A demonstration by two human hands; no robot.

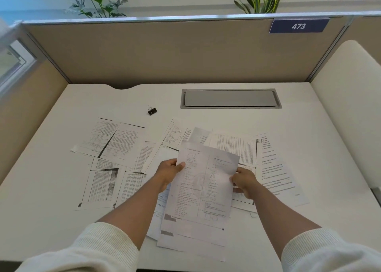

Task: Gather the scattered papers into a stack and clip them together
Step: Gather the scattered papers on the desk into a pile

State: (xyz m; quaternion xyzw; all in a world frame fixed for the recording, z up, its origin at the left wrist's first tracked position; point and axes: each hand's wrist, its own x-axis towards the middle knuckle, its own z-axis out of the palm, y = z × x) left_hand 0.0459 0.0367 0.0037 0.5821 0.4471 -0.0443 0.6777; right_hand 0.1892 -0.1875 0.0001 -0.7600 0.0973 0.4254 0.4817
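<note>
- Our left hand point(168, 169) pinches the left edge of a sheet point(203, 181), thumb on top, fingers behind.
- Our right hand point(244, 181) pinches the same sheet's right edge; fingers curl under, so we can't tell what else they catch.
- The sheet is lifted and tilted over the near-middle of the desk point(309, 115), above more sheets near the front edge point(185, 243).
- Loose papers point(111, 142) are spread flat across the middle of the desk: overlapping pages toward the left edge, another overlapping batch point(237, 146) in the centre behind the held sheet.
- One page point(276, 168) lies toward the right edge, partly under our right hand.
- The clip point(152, 110), black with wire handles, sits alone on bare desk toward the back, left of centre, apart from the papers.
- A grey hatch point(231, 98) is set in the desk at the back, right of the clip.
- Partition point(165, 51) behind the desk carries a "473" plate point(298, 26); plants point(99, 4) show above it.
</note>
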